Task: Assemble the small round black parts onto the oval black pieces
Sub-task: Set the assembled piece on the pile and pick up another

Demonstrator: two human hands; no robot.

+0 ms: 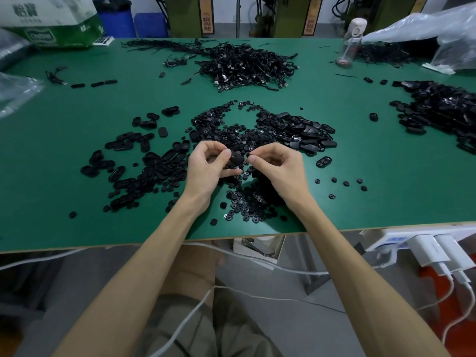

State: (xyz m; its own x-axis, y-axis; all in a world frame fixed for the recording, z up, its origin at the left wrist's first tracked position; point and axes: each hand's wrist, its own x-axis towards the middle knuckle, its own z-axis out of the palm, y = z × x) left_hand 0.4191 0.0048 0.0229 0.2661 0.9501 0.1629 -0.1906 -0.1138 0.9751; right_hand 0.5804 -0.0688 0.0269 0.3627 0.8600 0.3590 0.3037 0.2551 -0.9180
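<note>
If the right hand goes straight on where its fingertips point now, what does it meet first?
Probably the oval black piece gripped by the left hand; the right hand pinches a small round part just beside it.

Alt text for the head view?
The left hand holds an oval black piece and the right hand pinches a small round black part next to it, above a green table. Piles of black parts lie around the hands; a heap of cables lies behind.

A green tabletop (77, 140) carries a tangled heap of black USB cables (247, 65) at its far middle, a clear water bottle (350, 45) beside crumpled plastic bags (425, 29) far right, a green-and-white carton (56, 21) far left, with a white power strip (394, 240) holding two chargers (432, 251) below its near edge.
</note>
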